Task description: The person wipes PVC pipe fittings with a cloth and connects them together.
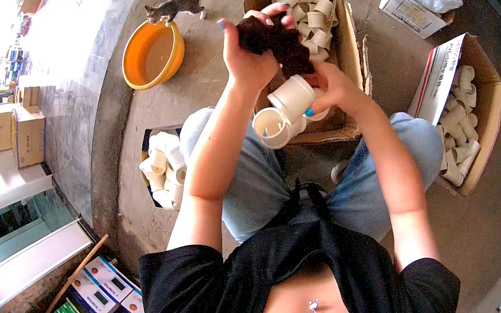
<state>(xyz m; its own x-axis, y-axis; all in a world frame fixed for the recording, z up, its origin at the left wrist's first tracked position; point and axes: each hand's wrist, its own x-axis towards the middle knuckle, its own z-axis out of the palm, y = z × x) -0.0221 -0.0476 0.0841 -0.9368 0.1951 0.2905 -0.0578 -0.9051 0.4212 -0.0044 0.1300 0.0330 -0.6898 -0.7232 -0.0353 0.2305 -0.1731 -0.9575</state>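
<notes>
My left hand is closed around a dark reddish-brown fluffy cloth, with its fingers partly behind the bunched folds. The cloth's lower end reaches my right hand. That hand grips a white PVC pipe fitting that has several openings, one of them facing me. Below both hands stands an open cardboard box holding many loose white pipe fittings. It sits just beyond my knees, and my forearms hide part of its near end.
A kitten stands at an orange basin on the left. Another carton of fittings is at the right. Near my left knee, a smaller box holds white fittings. A white carton with a plastic bag stands behind.
</notes>
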